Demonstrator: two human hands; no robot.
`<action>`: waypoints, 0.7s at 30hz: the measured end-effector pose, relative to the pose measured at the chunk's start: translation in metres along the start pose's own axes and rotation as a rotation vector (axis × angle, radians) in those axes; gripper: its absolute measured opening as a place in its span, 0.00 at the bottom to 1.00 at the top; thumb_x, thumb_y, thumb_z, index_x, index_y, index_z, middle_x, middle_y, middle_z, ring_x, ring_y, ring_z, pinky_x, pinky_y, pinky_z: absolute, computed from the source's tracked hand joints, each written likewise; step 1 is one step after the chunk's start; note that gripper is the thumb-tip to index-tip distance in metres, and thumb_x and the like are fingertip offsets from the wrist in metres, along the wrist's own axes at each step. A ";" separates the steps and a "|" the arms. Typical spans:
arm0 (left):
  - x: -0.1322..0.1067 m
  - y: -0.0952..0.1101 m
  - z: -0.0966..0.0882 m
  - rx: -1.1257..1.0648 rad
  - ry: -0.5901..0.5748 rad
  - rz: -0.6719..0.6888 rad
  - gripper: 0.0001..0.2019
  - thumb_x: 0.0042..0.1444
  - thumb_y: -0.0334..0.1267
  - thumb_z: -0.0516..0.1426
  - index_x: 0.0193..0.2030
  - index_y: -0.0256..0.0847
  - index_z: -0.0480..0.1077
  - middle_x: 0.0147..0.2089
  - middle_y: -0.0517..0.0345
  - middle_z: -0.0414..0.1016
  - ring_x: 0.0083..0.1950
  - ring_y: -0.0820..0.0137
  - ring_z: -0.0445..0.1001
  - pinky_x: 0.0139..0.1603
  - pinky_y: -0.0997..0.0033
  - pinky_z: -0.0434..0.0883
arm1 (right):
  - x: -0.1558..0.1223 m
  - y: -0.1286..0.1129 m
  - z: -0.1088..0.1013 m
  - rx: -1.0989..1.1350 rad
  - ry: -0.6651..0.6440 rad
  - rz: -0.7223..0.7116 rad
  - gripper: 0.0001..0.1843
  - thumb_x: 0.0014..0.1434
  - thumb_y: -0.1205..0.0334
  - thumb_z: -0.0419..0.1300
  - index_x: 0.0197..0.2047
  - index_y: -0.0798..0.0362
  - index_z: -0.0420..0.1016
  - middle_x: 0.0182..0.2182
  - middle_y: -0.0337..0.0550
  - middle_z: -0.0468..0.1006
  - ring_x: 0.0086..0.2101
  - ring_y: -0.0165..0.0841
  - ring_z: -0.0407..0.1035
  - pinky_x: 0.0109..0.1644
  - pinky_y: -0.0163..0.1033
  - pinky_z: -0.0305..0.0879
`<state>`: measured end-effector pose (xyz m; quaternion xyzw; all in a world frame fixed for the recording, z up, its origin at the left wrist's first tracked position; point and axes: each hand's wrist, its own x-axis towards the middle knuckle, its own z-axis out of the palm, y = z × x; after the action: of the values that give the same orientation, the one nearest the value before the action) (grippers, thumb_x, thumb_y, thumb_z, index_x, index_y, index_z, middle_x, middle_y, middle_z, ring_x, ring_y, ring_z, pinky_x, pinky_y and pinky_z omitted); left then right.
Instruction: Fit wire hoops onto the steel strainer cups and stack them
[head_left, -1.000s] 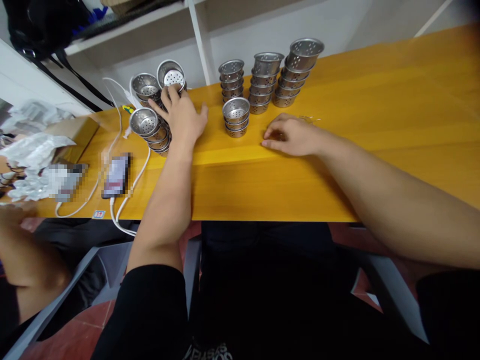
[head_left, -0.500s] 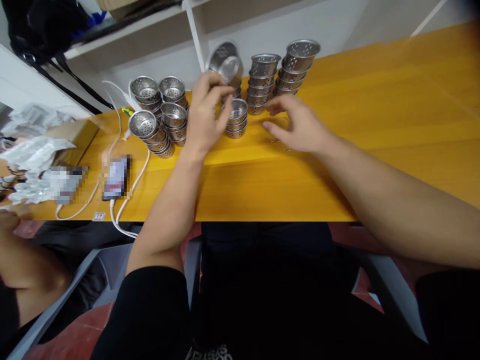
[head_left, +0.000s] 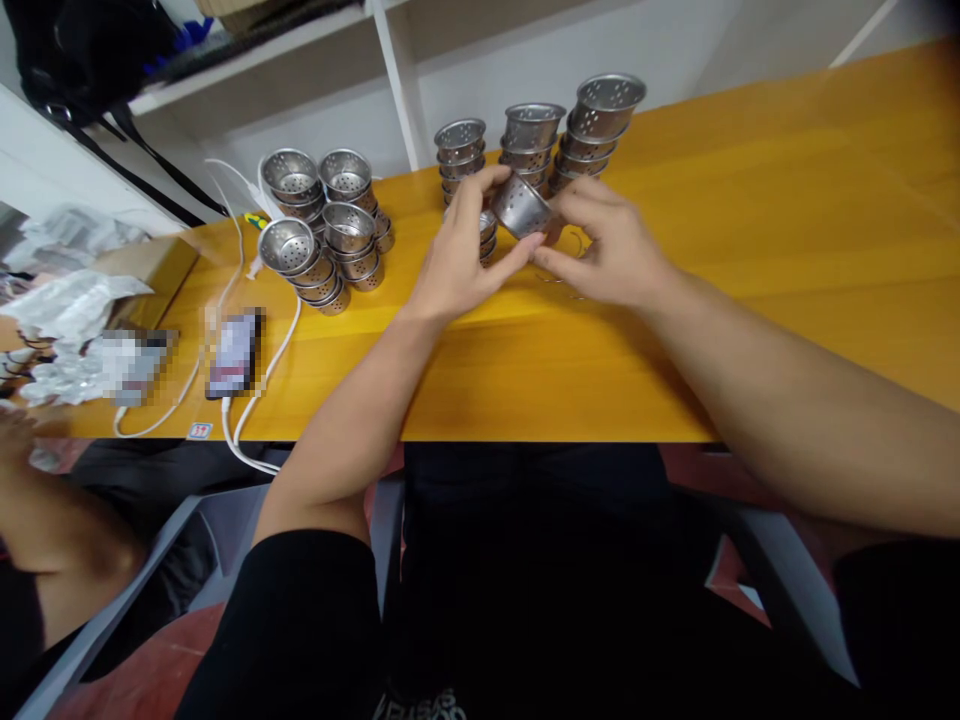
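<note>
A small perforated metal cup (head_left: 520,205) is tilted between my two hands above the table. My left hand (head_left: 461,245) grips its left side, thumb underneath and fingers at the rim. My right hand (head_left: 604,240) closes on the cup's other end with thumb and fingers. Behind them stand stacks of the same cups: a left stack (head_left: 460,150), a middle stack (head_left: 533,128) and a taller right stack (head_left: 609,110). A short stack (head_left: 488,240) is partly hidden by my left hand. Thin wire pieces (head_left: 576,243) lie by my right hand.
More stacked cups (head_left: 289,245) stand at the left of the yellow table (head_left: 540,380). Nearer lie a phone (head_left: 233,355) with white cables and a cardboard box (head_left: 161,280) with clear plastic wrapping. Another person's arm (head_left: 60,520) shows at far left.
My left hand has brought the cup right and down from above the left stack to my right hand. My right hand, empty before, has closed on the cup.
</note>
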<state>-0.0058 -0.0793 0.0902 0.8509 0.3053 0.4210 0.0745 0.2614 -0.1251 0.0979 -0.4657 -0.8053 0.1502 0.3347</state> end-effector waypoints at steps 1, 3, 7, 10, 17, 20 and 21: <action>-0.001 -0.001 0.000 0.004 -0.024 -0.002 0.37 0.80 0.65 0.64 0.87 0.59 0.59 0.87 0.42 0.77 0.89 0.45 0.81 0.94 0.41 0.77 | 0.000 -0.001 0.000 0.010 -0.007 -0.012 0.49 0.79 0.08 0.56 0.78 0.35 0.88 0.71 0.60 0.87 0.72 0.73 0.77 0.84 0.78 0.73; -0.002 -0.003 0.000 0.032 -0.064 -0.022 0.36 0.82 0.65 0.63 0.88 0.58 0.62 0.88 0.42 0.77 0.90 0.45 0.80 0.95 0.40 0.76 | -0.002 -0.006 0.000 0.027 -0.039 -0.005 0.51 0.79 0.09 0.58 0.84 0.35 0.84 0.68 0.59 0.89 0.70 0.73 0.80 0.81 0.77 0.75; -0.005 0.000 -0.002 0.020 -0.073 -0.005 0.33 0.82 0.60 0.60 0.88 0.59 0.65 0.87 0.44 0.78 0.90 0.46 0.81 0.89 0.43 0.82 | -0.006 -0.018 0.001 0.054 -0.134 0.029 0.47 0.78 0.09 0.58 0.79 0.30 0.87 0.65 0.56 0.91 0.66 0.73 0.82 0.77 0.80 0.79; -0.007 0.001 -0.002 -0.016 -0.067 0.045 0.32 0.81 0.59 0.58 0.87 0.57 0.66 0.84 0.43 0.80 0.87 0.46 0.83 0.85 0.44 0.85 | -0.009 -0.022 0.002 0.091 -0.185 0.067 0.42 0.76 0.08 0.60 0.70 0.28 0.91 0.62 0.53 0.92 0.64 0.73 0.81 0.76 0.83 0.79; -0.006 -0.035 0.008 0.006 -0.085 0.065 0.42 0.85 0.80 0.45 0.88 0.58 0.67 0.82 0.44 0.81 0.83 0.42 0.85 0.86 0.36 0.82 | -0.001 -0.002 0.016 0.411 -0.047 -0.106 0.42 0.69 0.04 0.71 0.48 0.37 0.87 0.45 0.51 0.87 0.48 0.60 0.82 0.63 0.74 0.85; -0.003 -0.051 0.012 -0.054 -0.079 0.162 0.46 0.84 0.83 0.44 0.87 0.52 0.67 0.80 0.39 0.82 0.80 0.39 0.86 0.84 0.35 0.82 | 0.005 0.007 0.022 0.559 0.014 -0.125 0.43 0.71 0.04 0.74 0.44 0.39 0.84 0.39 0.46 0.86 0.41 0.51 0.79 0.53 0.63 0.85; -0.003 -0.054 0.012 -0.061 -0.079 0.175 0.46 0.83 0.84 0.44 0.87 0.52 0.68 0.79 0.38 0.82 0.79 0.39 0.86 0.83 0.36 0.83 | 0.006 0.009 0.023 0.589 0.025 -0.117 0.43 0.71 0.05 0.75 0.44 0.39 0.85 0.39 0.45 0.86 0.40 0.49 0.78 0.51 0.60 0.84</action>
<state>-0.0225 -0.0360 0.0598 0.8876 0.2137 0.4010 0.0751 0.2497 -0.1134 0.0788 -0.3032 -0.7484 0.3520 0.4733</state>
